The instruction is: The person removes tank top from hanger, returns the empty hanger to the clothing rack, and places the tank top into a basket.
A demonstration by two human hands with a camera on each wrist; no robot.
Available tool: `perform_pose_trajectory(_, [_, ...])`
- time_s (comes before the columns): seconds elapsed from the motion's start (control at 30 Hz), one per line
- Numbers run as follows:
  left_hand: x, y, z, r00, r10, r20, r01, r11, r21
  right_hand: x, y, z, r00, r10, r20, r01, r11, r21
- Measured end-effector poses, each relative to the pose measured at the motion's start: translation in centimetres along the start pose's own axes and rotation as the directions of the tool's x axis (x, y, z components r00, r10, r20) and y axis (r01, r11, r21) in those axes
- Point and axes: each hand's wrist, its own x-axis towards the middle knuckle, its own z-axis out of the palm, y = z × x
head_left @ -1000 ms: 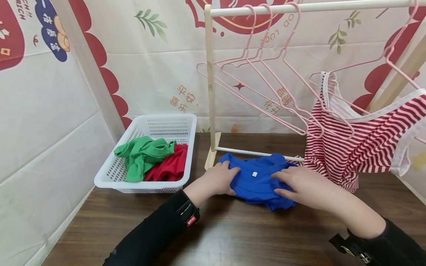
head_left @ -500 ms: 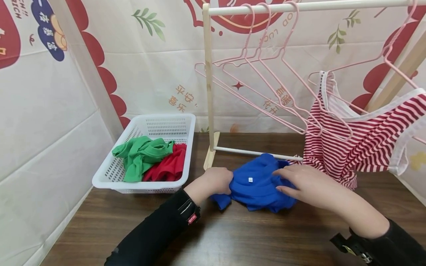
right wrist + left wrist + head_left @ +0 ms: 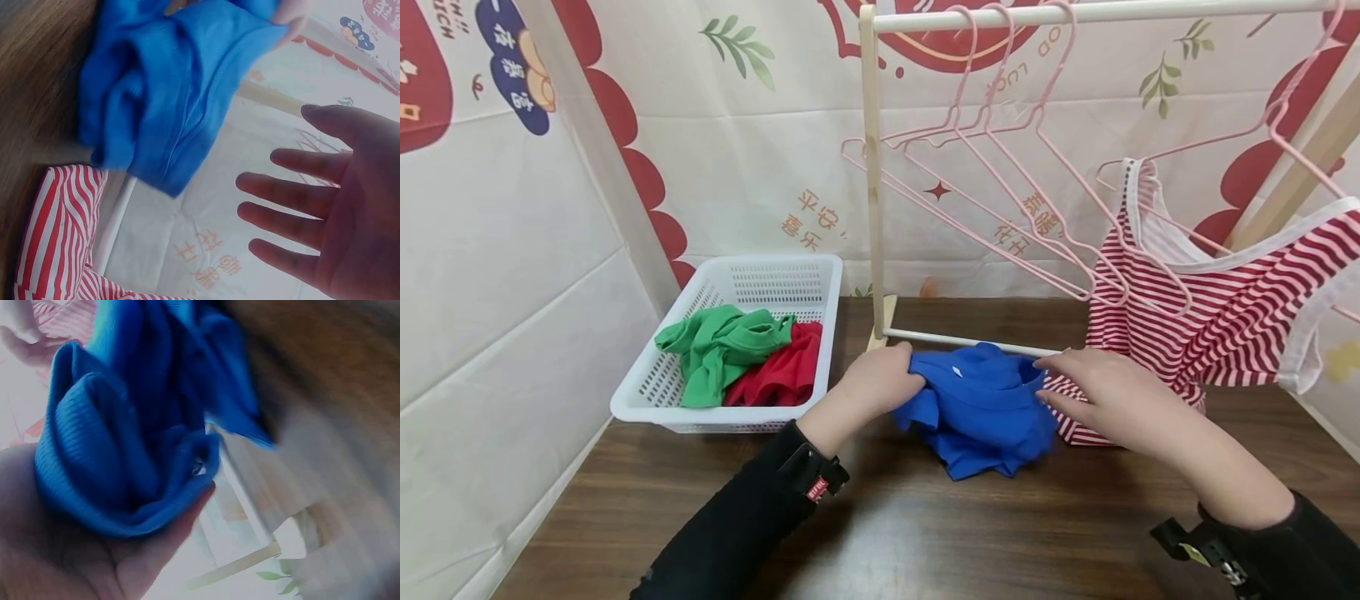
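A crumpled blue shirt [image 3: 985, 408] with a small white tag hangs from my left hand [image 3: 880, 383], which grips its upper left edge. In the left wrist view the folded blue fabric [image 3: 94, 444] lies across the palm, held between thumb and fingers. My right hand [image 3: 1101, 396] is beside the shirt's right edge. In the right wrist view that hand [image 3: 312, 194] has its fingers spread, with a gap between them and the blue fabric [image 3: 175, 94]. Just behind the right hand is a red-and-white striped top [image 3: 1195, 308] on a pink hanger.
A white basket [image 3: 647, 408] at the left holds a green garment [image 3: 722, 346] and a red one [image 3: 782, 367]. Several pink hangers [image 3: 992, 142] hang from the rack's white rail [image 3: 1112, 12]. The rack's lower bar [image 3: 947, 340] runs behind the shirt.
The left hand has taken hold of the shirt's left edge and raised it, so the tag sits higher. The right hand has shifted slightly right and off the fabric.
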Motion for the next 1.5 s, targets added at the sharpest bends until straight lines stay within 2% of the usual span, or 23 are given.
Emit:
perform_pose_trajectory(0.13, [-0.4, 0.1, -1.7, 0.991, -0.094, -0.093, 0.084, 0.991, -0.104, 0.1, 0.1, 0.1, 1.0, 0.015, -0.022, -0.015, 1.0, -0.004])
perform_pose_trajectory(0.23, [-0.5, 0.2, -2.6, 0.979, -0.124, -0.163, 0.113, 0.991, -0.075, 0.2, 0.2, 0.1, 1.0, 0.014, -0.024, -0.014, 1.0, 0.006])
perform_pose_trajectory(0.3, [-0.5, 0.3, -2.9, 0.974, -0.102, -0.201, 0.097, 0.995, -0.034, 0.5, 0.1, 0.2, 1.0, 0.02, -0.02, -0.019, 1.0, 0.015])
perform_pose_trajectory(0.37, [-0.2, 0.4, -2.7, 0.972, -0.046, -0.229, 0.053, 0.998, 0.022, 0.8, 0.0, 0.3, 1.0, 0.021, -0.008, -0.021, 0.999, 0.025])
perform_pose_trajectory(0.47, [0.2, 0.8, -2.1, 0.973, 0.048, -0.228, -0.032, 0.997, 0.073, 1.4, -0.1, 0.5, 1.0, 0.028, 0.015, -0.028, 0.999, 0.037])
perform_pose_trajectory(0.6, [0.7, 1.6, -0.8, 0.97, 0.144, -0.193, -0.115, 0.981, 0.156, 2.2, -0.3, 1.1, 0.998, 0.036, 0.042, -0.038, 0.998, 0.053])
perform_pose_trajectory(0.7, [1.0, 2.0, 0.3, 0.967, 0.193, -0.165, -0.154, 0.963, 0.221, 2.7, -0.2, 1.6, 0.997, 0.05, 0.062, -0.053, 0.997, 0.052])
perform_pose_trajectory(0.8, [1.2, 2.2, 1.2, 0.967, 0.218, -0.131, -0.181, 0.953, 0.244, 3.0, -0.1, 2.0, 0.995, 0.058, 0.086, -0.062, 0.997, 0.043])
perform_pose_trajectory(0.93, [1.5, 2.5, 2.2, 0.975, 0.208, -0.077, -0.185, 0.953, 0.238, 3.3, 0.1, 2.5, 0.993, 0.046, 0.107, -0.051, 0.998, 0.044])
perform_pose_trajectory(1.07, [1.8, 2.6, 2.9, 0.981, 0.194, 0.005, -0.189, 0.953, 0.235, 3.3, 0.3, 2.8, 0.992, 0.028, 0.12, -0.034, 0.998, 0.046])
perform_pose_trajectory(1.23, [1.7, 2.6, 3.8, 0.979, 0.186, 0.079, -0.201, 0.943, 0.266, 3.1, 0.5, 3.0, 0.99, 0.022, 0.136, -0.028, 0.999, 0.042])
perform_pose_trajectory(1.5, [1.9, 3.0, 4.7, 0.968, 0.161, 0.191, -0.221, 0.907, 0.358, 3.0, 0.6, 3.0, 0.986, 0.041, 0.164, -0.051, 0.997, 0.058])
